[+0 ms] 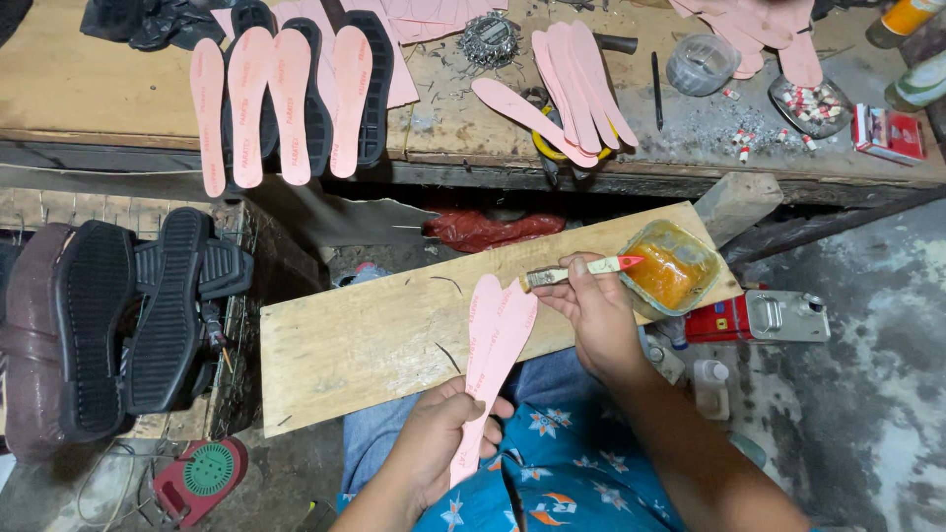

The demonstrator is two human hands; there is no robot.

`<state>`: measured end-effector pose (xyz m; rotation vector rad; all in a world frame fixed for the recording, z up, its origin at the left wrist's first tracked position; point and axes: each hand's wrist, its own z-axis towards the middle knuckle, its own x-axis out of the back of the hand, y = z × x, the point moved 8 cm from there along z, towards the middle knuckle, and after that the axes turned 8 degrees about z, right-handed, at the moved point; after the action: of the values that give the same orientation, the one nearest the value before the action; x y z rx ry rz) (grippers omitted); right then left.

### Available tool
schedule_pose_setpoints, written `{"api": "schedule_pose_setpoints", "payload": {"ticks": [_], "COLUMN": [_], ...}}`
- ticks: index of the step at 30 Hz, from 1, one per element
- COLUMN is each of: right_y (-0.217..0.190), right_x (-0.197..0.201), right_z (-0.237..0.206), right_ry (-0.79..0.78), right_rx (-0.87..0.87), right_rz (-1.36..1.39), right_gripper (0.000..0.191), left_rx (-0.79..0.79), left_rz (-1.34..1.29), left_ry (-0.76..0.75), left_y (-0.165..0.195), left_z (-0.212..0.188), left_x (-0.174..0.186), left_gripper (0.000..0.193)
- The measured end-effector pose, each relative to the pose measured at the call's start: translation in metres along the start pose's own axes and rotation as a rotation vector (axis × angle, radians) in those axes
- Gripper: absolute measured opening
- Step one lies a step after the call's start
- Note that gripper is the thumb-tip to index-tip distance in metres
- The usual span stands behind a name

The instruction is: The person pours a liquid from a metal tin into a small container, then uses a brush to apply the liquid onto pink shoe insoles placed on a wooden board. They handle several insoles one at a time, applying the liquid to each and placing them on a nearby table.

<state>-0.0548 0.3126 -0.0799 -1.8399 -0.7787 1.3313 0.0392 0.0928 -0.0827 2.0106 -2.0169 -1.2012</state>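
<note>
Pinching thin, light, floppy pink insoles (496, 345) by the heel end in left hand (440, 433), right hand (594, 310) gripping brush (574, 273) mid-handle, likely glue-sticky.

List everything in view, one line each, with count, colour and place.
pink foam insoles in hand: two, pink, on the plank, held at the heel
wooden plank: one, pale, across the lap
glue brush: one, red-tipped handle, right hand
clear tub of amber glue: one, plank's right end
black rubber soles: several, left crate
pink insoles on bench: many, laid in rows
wooden workbench: one, brown, top
left hand: fingers grip the insoles
right hand: fingers grip the brush
</note>
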Motion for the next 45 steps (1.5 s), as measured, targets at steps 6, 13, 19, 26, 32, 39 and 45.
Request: {"api": "schedule_pose_setpoints", "payload": {"ticks": [6, 13, 19, 26, 32, 39, 45], "right_y": [0.009, -0.037, -0.019, -0.027, -0.042, -0.032, -0.036], "right_x": [-0.036, -0.101, -0.118, -0.1, -0.096, -0.101, -0.067], "right_z": [-0.01, -0.046, -0.091, 0.002, -0.022, -0.036, 0.01], "right_ry": [-0.169, -0.567, -0.742, -0.371, -0.411, -0.468, -0.18], "right_rx": [0.008, 0.503, 0.492, 0.428, 0.404, 0.555, 0.242], "right_rz": [-0.215, -1.101, -1.153, -1.225, -1.091, -1.154, -1.086], "right_gripper": [0.025, 0.021, 0.017, 0.021, 0.018, 0.019, 0.017], "left_rx": [0.022, 0.084, 0.1, 0.077, 0.068, 0.055, 0.026], "left_rz": [0.004, 0.02, -0.003, 0.041, 0.03, 0.04, 0.044], "left_ry": [0.012, 0.018, 0.03, 0.03, 0.026, 0.019, -0.007], "left_y": [-0.005, -0.015, -0.021, -0.021, -0.021, -0.024, -0.021], "left_z": [0.002, 0.004, 0.007, 0.008, 0.009, 0.013, 0.012], "left_x": [-0.001, 0.004, 0.008, 0.009, 0.011, 0.013, 0.009], "left_gripper": [0.026, 0.026, 0.025, 0.025, 0.023, 0.023, 0.021]}}
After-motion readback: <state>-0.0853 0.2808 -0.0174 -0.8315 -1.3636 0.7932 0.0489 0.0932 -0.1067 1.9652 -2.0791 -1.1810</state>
